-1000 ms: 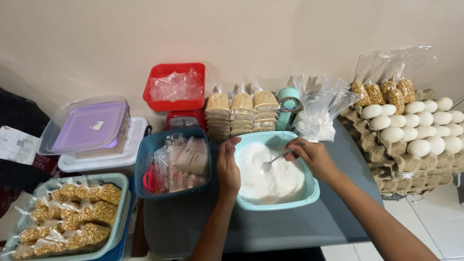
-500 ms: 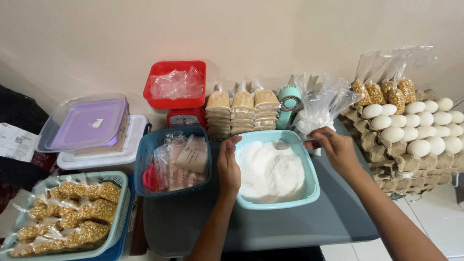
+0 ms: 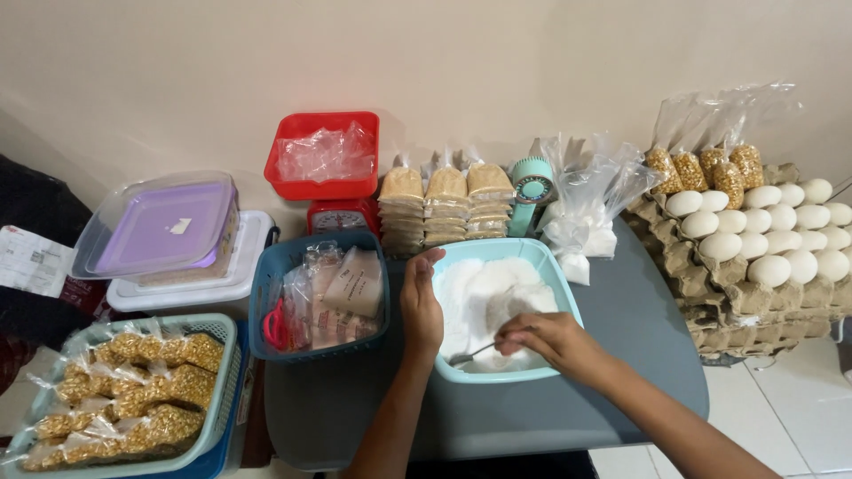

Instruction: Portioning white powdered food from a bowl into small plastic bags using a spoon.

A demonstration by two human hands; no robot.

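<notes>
A light blue square tub full of white powder sits on the grey table. My left hand rests on the tub's left rim, fingers curled over the edge. My right hand hovers over the tub's near side and grips a metal spoon, whose bowl dips into the powder near the front rim.
A dark blue basket of plastic packets stands to the left of the tub. Behind are stacked bagged goods, a red scale with a red tray, clear bags and egg trays. A basket of bagged snacks sits at the near left.
My right hand has moved from the tub's far right corner back to its near side, bringing the spoon down into the powder. My left hand stays on the rim.
</notes>
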